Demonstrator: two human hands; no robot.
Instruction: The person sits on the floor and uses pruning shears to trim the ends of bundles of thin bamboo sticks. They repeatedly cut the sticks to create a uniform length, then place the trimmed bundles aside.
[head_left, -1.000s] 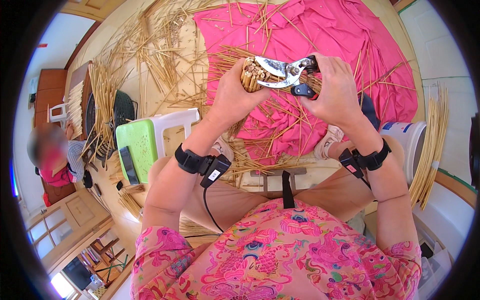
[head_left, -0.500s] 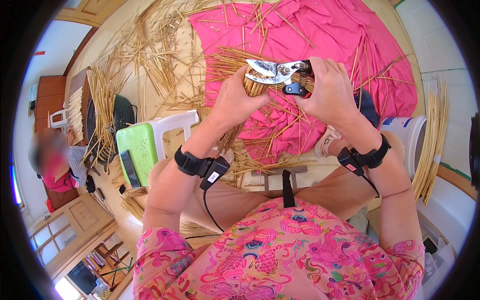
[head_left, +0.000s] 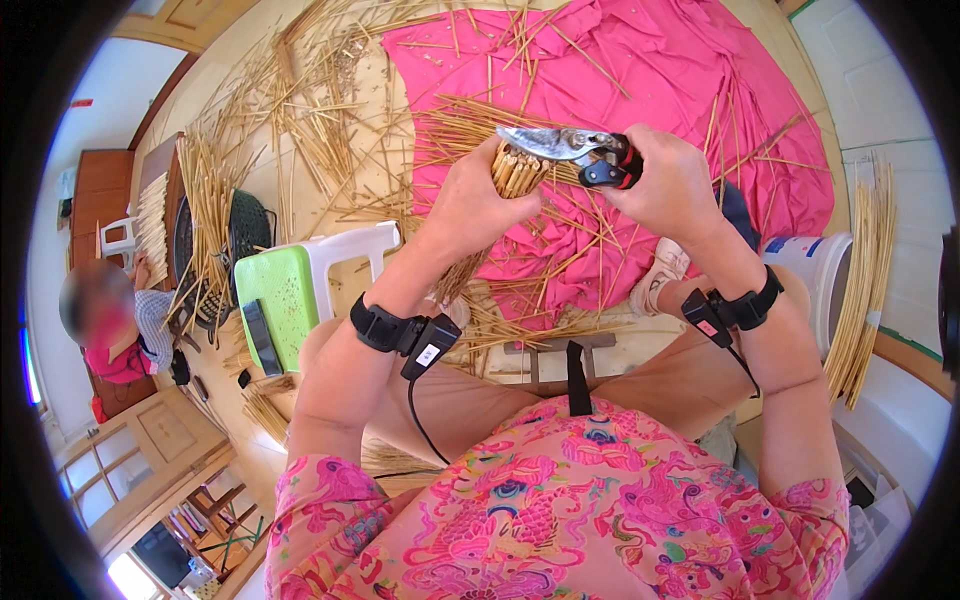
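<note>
My left hand (head_left: 480, 205) grips a bundle of tan bamboo sticks (head_left: 512, 170), its cut ends pointing up toward the camera. In my right hand (head_left: 670, 185) are pruning shears (head_left: 570, 145) with a silver blade and a dark handle with a red part. The blade lies across the top of the bundle's ends. Both hands are raised over a pink cloth (head_left: 640, 90) spread on the floor and strewn with loose sticks. Each wrist wears a black band.
A green and white plastic stool (head_left: 300, 285) stands to my left with a dark phone-like object on it. Heaps of sticks (head_left: 290, 110) cover the floor at the back left. A white bucket (head_left: 815, 275) and long pale stalks (head_left: 865, 270) are on the right. A seated person (head_left: 100, 325) is far left.
Both hands have shifted slightly right and up in view with the bundle and shears. The shears' blade now lies flatter across the bundle's ends.
</note>
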